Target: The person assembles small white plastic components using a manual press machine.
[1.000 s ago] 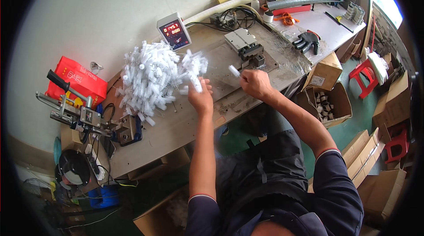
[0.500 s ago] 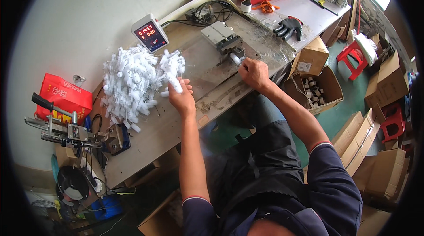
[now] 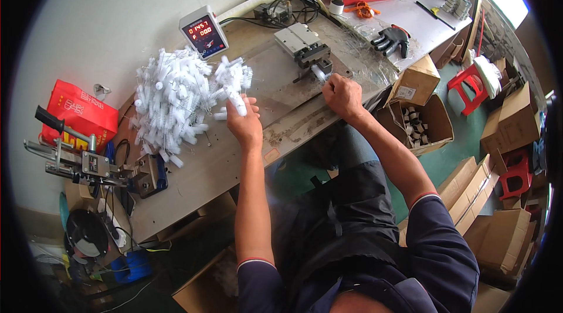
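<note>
Gripping a small white cylindrical bristled piece (image 3: 318, 72), the right hand (image 3: 344, 96) was closed into a fist, its fingers curled tight, at the front of a grey and black metal clamping fixture (image 3: 302, 46) on the brownish-grey table (image 3: 202, 184). The piece poked out from the fist toward the fixture; whether it touched the metal could not be told. The left hand (image 3: 245, 128) had its fingers partly open, loosely cupped around a bunch of white bristled plastic pieces (image 3: 237, 104). Just left of that bunch, a big heap of similar white pieces (image 3: 170, 102) lay on the table. Behind the heap stood a white-cased box with a lit red display (image 3: 203, 31). At the table's left end was a metal lever press with a black handle (image 3: 94, 163), near a shiny red bag (image 3: 82, 116). A black work glove (image 3: 392, 40) lay on the paler surface to the right, and an open brown cardboard box (image 3: 440, 125) of small white and dark parts sat beyond the table's edge
</note>
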Tool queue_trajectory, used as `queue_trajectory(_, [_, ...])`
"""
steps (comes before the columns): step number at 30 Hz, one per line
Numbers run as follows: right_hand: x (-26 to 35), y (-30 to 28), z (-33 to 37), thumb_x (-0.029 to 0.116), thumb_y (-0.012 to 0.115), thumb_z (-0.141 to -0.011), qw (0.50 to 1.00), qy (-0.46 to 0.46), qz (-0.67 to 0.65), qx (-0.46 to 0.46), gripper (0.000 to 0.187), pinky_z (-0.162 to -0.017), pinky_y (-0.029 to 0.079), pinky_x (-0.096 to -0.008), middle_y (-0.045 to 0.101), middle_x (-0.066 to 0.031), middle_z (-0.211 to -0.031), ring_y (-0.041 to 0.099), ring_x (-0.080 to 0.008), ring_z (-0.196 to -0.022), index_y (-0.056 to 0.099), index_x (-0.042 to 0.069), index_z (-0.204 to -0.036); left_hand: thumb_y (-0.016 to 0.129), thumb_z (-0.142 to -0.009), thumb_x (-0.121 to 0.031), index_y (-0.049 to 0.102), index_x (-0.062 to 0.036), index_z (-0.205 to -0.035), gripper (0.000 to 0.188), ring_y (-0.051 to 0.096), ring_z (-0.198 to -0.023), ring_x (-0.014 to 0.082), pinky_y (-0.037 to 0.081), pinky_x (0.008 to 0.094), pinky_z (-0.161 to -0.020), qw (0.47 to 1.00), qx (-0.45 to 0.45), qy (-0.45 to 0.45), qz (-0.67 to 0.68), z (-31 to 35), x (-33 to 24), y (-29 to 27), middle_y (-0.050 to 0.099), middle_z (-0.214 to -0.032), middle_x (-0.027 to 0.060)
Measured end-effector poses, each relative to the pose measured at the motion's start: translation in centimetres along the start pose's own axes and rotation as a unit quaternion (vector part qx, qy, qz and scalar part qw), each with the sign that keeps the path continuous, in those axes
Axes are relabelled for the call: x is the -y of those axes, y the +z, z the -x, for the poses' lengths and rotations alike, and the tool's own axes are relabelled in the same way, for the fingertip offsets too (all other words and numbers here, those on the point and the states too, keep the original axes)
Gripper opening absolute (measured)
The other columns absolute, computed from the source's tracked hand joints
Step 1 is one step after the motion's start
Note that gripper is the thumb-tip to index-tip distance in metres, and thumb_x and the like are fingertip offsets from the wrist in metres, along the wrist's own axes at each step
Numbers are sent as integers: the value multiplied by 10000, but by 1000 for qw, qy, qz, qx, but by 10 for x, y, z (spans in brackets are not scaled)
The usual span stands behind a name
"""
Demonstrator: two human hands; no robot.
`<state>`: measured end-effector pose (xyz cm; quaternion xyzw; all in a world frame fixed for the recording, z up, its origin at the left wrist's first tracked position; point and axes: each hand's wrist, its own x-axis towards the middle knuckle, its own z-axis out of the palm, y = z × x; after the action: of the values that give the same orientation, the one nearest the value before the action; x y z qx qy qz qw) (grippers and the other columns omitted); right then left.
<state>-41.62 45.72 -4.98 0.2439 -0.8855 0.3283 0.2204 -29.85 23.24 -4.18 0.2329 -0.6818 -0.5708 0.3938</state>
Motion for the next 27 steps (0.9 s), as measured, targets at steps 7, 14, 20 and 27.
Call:
queue_trajectory(7, [11,3,0,173,618,-832,1000,19,-4,-2,167,-664,520,-489,662,-201,-740,662,-416,-725,605,32,-742,572,-1011,-81,610,-26,-1056,81,586,-643,77,491,249,-545,1000,3,-10,8,-1,0,-2,699,-846,43])
queue_trajectory(14, [14,1,-1,211,612,-843,999,40,8,8,205,-717,523,-507,687,-219,-793,671,-429,-775,633,21,-769,544,-994,-69,611,-33,-1050,94,595,-651,103,477,268,-547,1000,8,-3,8,2,-3,-3,701,-852,38])
queue_trajectory(20, [15,1,-2,210,608,-844,999,52,10,4,210,-728,519,-510,685,-224,-796,670,-430,-783,634,14,-772,564,-1027,-119,614,-10,-1088,135,656,-720,107,521,264,-562,1000,-22,7,-15,3,-4,-2,742,-956,73])
queue_trajectory(27, [14,3,-4,225,612,-850,998,63,-3,4,212,-719,519,-521,684,-211,-783,669,-429,-786,633,29,-771,566,-939,31,614,-34,-1154,230,716,-961,178,561,283,-598,997,-46,40,-57,0,9,-2,752,-1107,62])
